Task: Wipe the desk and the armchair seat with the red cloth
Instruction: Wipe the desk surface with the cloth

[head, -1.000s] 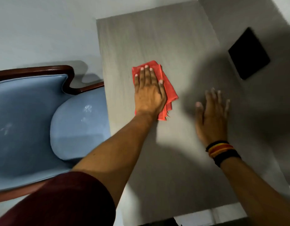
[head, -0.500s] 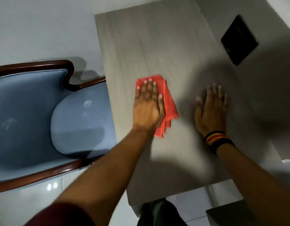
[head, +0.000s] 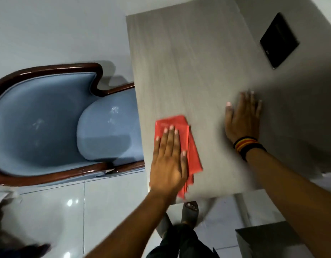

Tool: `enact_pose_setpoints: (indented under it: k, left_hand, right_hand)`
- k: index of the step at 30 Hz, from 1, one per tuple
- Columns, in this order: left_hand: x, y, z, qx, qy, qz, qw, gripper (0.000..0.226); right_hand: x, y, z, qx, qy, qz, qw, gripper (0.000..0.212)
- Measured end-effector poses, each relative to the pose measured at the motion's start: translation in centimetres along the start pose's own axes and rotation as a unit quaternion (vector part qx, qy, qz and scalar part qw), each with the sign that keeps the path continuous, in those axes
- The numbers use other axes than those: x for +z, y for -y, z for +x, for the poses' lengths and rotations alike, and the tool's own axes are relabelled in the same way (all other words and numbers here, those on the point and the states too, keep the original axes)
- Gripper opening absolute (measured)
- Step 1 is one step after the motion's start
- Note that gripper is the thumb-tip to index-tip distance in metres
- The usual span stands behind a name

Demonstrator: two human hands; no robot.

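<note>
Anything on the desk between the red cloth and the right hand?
No. In the head view, only bare desk surface lies between the red cloth and the right hand.

No readable text anywhere; the black slab [head: 279, 40] by the worktop's [head: 188, 62] far right corner carries a tiny mark, too small to read.

Left hand [head: 168, 161]: palm down, fingers extended and close together, pressed flat, forearm reaching in from lower centre. Right hand [head: 241, 121]: palm down, fingers spread slightly, thumb out to the left, laid flat. Right wrist carries striped bands [head: 247, 146]. Both arms bare, extended forward.
</note>
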State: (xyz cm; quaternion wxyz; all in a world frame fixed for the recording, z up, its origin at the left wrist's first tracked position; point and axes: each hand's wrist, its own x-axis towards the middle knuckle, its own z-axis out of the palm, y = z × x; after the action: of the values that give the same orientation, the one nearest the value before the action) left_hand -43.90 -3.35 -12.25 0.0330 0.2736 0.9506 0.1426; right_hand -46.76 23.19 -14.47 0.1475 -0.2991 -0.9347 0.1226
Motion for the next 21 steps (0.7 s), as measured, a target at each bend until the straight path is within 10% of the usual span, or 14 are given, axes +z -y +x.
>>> enact_pose_setpoints:
  k: [14,21]
  left_hand:
    - [-1.7,5.7,13.4,-0.010,-0.048,-0.010,0.999,0.067]
    - [0.2,1.5,-0.5,0.012,-0.028,-0.014,0.999,0.066]
  right_hand:
    - [0.5,-1.0,0.3,-0.008,-0.031,0.020,0.999,0.057]
    - [-0.3,0.0,-0.2,0.004,-0.014,0.031,0.999,0.064]
